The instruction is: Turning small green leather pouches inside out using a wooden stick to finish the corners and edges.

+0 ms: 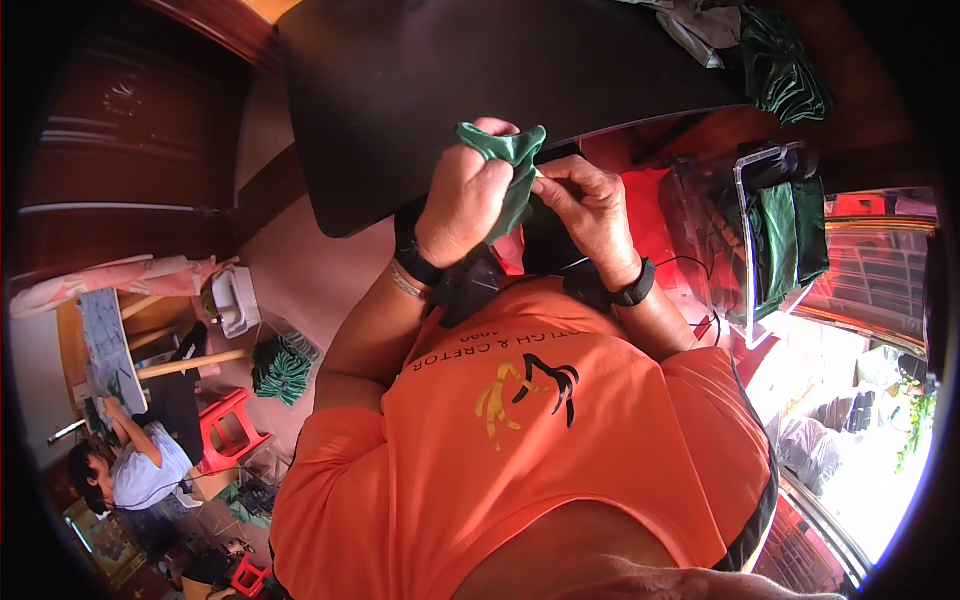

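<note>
My left hand (465, 195) is closed round a small piece of green satin cloth (515, 185), gathered into loose folds that stick out above and below the fist. Close beside it, my right hand (592, 203) has thumb and forefinger pinched together at the cloth's right edge. A tiny pale bit shows at those fingertips, too small to name. Both hands are held up in front of me, by the near edge of a dark table (400, 95). Black bands circle both wrists.
Stacked green cloths (782, 70) lie at the table's far right, next to grey cloth (700, 30). On the right, more green cloths (778, 240) hang over a clear plastic bin's rim (742, 215). At left are a green bundle (283, 370), a red stool (232, 430) and a seated person (150, 465).
</note>
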`<act>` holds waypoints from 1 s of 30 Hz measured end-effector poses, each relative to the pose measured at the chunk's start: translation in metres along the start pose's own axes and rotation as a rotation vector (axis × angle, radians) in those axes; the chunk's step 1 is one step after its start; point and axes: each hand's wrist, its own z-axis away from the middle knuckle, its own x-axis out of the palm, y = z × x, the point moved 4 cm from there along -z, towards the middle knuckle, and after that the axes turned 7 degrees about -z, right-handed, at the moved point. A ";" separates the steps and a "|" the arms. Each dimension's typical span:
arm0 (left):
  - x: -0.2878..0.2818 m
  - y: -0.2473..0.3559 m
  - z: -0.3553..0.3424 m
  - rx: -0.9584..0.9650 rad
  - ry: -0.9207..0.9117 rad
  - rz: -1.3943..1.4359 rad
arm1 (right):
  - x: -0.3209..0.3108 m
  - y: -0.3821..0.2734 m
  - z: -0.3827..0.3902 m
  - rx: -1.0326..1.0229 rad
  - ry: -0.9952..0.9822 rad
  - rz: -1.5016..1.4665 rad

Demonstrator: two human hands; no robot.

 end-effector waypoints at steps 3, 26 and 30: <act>0.006 0.005 0.006 0.058 -0.001 -0.011 | 0.001 0.002 0.001 0.022 -0.024 -0.038; -0.030 0.027 0.003 0.061 0.205 0.015 | -0.007 0.005 0.003 0.172 -0.021 -0.237; -0.030 0.021 0.006 0.103 0.293 0.031 | -0.006 0.008 0.004 0.205 0.004 -0.301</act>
